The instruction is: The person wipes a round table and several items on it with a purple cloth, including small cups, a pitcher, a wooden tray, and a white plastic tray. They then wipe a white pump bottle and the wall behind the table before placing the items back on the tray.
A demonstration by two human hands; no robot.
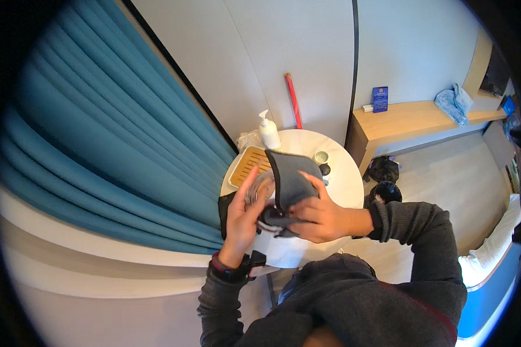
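Observation:
A grey cloth (296, 178) with black edging is gripped in my right hand (323, 217), and its upper part stands up above my fingers. My left hand (239, 217) holds a clear, rounded vessel (256, 188), glass or plastic, above a round white table. A dark round part (270, 215) shows between both hands; blur and the fingers hide whether it belongs to the vessel. Just behind the hands lies a tea tray (246, 167) with a slatted wooden top, partly covered by the cloth and the left hand.
On the round table (347, 186) stand a white pump bottle (269, 132), a small pale cup (321, 157) and a dark round object (324, 169). A blue curtain (126, 143) hangs at left. To the right, a wooden shelf (399, 121) carries a blue cloth (453, 104); black bags (384, 169) lie below.

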